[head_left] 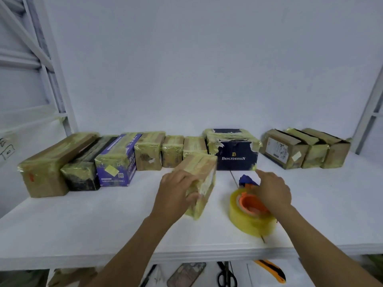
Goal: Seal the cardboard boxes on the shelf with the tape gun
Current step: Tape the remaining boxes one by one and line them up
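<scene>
Standing in a row along the back of the white shelf (83, 224) are ten boxes: from the left, one long brown box (43, 168), one black box (83, 172), one purple box (116, 162), three small brown boxes (148, 154), one navy box (234, 154) and, at the right end, three larger brown boxes (284, 150). All are wearing yellowish tape. The three at the right are showing dark gaps along their tops, and nothing inside any box is showing. An eleventh box (204, 172), also taped, is tilting in front of the row. The left hand (176, 189) is gripping it, fingers over its top and thumb curled against its near side. One tape gun (248, 214), carrying one yellowish roll on an orange hub, is lying on the shelf just right of that box. The right hand (271, 191) is lying over the gun and touching it; whether its fingers are closing round it I cannot tell. Below the shelf, one pair of scissors (227, 276), one orange knife (271, 270) and one phone (186, 274) are lying.
</scene>
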